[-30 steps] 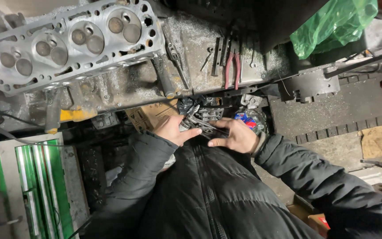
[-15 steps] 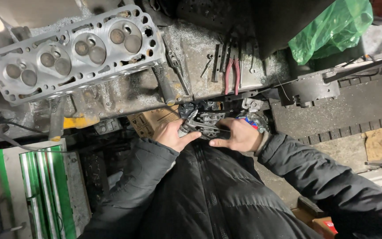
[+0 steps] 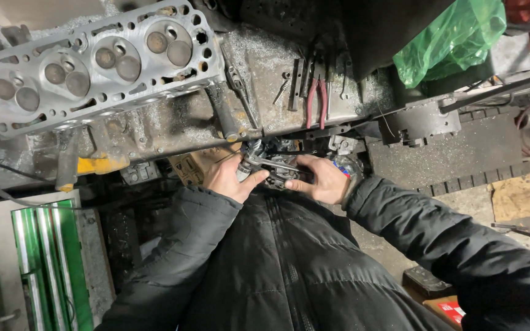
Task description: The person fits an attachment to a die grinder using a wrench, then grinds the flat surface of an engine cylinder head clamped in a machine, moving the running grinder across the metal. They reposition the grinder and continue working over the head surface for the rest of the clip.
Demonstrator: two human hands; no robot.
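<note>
Both my hands meet at the front edge of a grimy metal workbench (image 3: pixel 265 79), just above my black padded jacket. My left hand (image 3: pixel 231 178) is closed around a shiny metal hand tool (image 3: pixel 265 163) with a long chrome bar that points right. My right hand (image 3: pixel 319 179) grips a small dark greasy metal part (image 3: pixel 283 178) under that bar. The tool's head touches the part between my two hands. My fingers hide most of the part.
A grey engine cylinder head (image 3: pixel 93 64) lies on the bench at upper left. Red-handled pliers (image 3: pixel 318 92) and loose tools lie above my hands. A green plastic bag (image 3: pixel 452 37) is at upper right. A green cabinet (image 3: pixel 38 257) stands at lower left; a cardboard box (image 3: pixel 188 164) sits beside my left hand.
The view has drifted slightly. My hands stay together at the bench edge, and the chrome tool shows more clearly between them.
</note>
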